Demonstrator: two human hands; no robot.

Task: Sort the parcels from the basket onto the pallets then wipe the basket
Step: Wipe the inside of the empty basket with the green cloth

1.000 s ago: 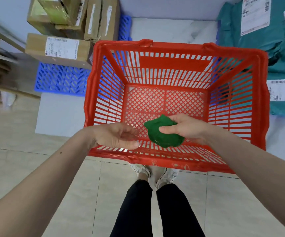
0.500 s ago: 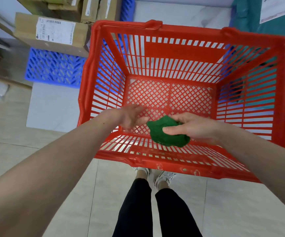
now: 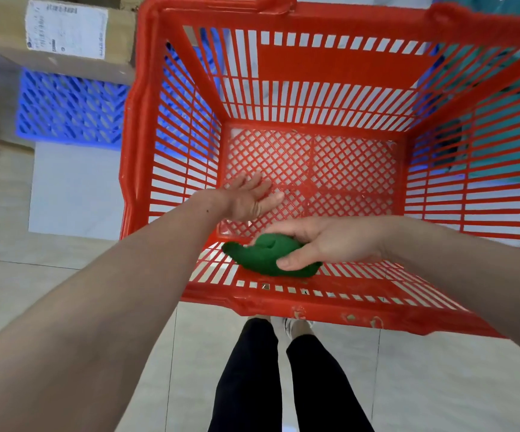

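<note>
A red plastic basket point(image 3: 330, 60) with slatted walls and a mesh floor fills the middle of the view; no parcels lie in it. My right hand point(image 3: 330, 241) is shut on a crumpled green cloth point(image 3: 264, 254), pressing it against the inside of the near wall. My left hand point(image 3: 246, 201) reaches inside the basket with fingers spread, holding nothing, close to the left part of the floor.
A blue pallet point(image 3: 68, 116) lies on the floor at left with a labelled cardboard box point(image 3: 59, 39) on it. Teal mailer bags point(image 3: 501, 135) show through the basket's right wall. My legs point(image 3: 283, 375) stand on pale floor tiles just below the basket.
My left hand opened and reached deeper into the basket. My right hand lowered the green cloth onto the near wall. The view moved closer to the basket.
</note>
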